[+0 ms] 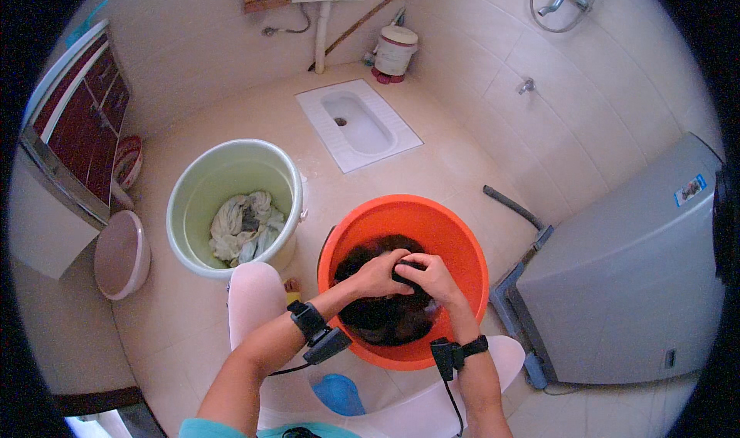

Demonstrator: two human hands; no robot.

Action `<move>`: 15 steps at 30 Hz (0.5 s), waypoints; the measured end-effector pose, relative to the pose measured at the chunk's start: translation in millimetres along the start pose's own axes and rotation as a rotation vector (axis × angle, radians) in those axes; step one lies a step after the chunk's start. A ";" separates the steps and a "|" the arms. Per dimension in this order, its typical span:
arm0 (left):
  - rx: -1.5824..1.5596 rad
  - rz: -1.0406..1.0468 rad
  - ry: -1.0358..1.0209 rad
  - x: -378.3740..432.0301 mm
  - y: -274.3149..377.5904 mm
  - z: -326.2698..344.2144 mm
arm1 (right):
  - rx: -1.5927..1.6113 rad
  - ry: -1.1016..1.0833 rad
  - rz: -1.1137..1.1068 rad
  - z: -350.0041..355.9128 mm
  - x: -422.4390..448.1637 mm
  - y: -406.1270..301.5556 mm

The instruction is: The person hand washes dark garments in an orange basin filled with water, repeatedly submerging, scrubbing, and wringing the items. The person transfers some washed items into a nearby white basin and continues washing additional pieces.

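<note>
An orange plastic basin point(462, 236) stands on the floor before my knees, with dark, wet cloth point(381, 322) and what looks like water inside. Over its middle, my left hand point(384, 273) and my right hand point(428, 276) meet, both gripping a bunched part of the black cloth. My fingertips almost touch across the bunch. The rest of the cloth lies low in the basin, partly hidden by my hands and forearms. Left of the basin is a pale green bucket point(231, 155) holding light-coloured, crumpled cloth point(248, 227).
A grey washing machine point(613, 288) with a drain hose point(514, 207) stands at right. Beyond the basin, a squat toilet point(364, 126) is set into the floor. A pinkish basin point(121, 256) leans at left below a dark red cabinet point(75, 126). A blue slipper point(338, 394) shows below me.
</note>
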State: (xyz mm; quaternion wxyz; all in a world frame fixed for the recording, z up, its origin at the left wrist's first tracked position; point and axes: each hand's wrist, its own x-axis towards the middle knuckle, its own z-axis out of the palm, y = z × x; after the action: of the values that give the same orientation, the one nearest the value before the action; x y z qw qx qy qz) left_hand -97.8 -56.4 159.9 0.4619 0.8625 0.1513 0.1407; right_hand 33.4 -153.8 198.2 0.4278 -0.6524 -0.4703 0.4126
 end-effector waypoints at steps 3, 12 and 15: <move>0.041 -0.201 -0.132 5.9 1.9 -0.9 | -0.023 -0.004 0.080 -1.5 -2.6 3.6; -0.298 -0.108 -0.037 6.9 38.3 -23.4 | 0.020 -0.109 0.060 6.8 -11.0 32.4; -0.803 -0.131 -0.055 4.9 44.6 -31.0 | 0.159 -0.038 0.054 12.4 -11.0 34.6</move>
State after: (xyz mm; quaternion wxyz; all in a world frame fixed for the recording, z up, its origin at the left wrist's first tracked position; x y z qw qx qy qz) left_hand -99.4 -54.7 214.4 0.7738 0.6057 0.1264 0.1357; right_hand 28.3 -169.0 163.3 0.4580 -0.6208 -0.4264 0.4722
